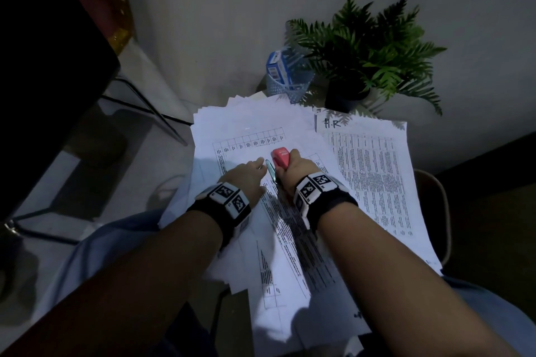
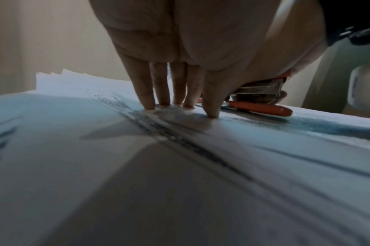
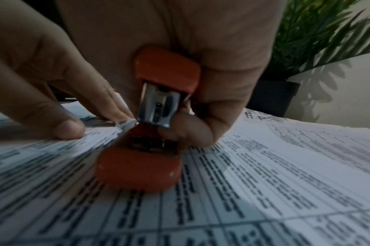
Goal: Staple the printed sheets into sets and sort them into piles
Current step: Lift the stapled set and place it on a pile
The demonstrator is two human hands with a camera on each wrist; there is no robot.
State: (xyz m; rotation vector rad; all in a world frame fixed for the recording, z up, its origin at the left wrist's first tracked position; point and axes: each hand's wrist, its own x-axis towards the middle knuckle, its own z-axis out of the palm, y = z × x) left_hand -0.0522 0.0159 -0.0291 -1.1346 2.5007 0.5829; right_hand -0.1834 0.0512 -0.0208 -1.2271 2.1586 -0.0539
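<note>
Right grip: right hand [image 1: 293,171] is clenched round the red stapler [image 3: 150,119], whose mouth sits over a corner of the printed sheets [image 1: 278,211].
Left grip: left hand [image 1: 246,177] is released, its straight fingertips [image 2: 147,103] pressing that set flat just beside the stapler.
Where: the set lies on top of a loose spread of printed tables covering the desk; its corner is between the stapler's arms.
Done: one pile lies at the right side of the desk [image 1: 374,171], headed with handwritten "H.R".
Left: I judge this set not yet stapled; many fanned sheets under it look unsorted.
Writing: only "H.R" reads; table print is too small and the stapler's label blurred.
Far edge: a plant [image 1: 368,49] and a mesh cup [image 1: 287,81].
</note>
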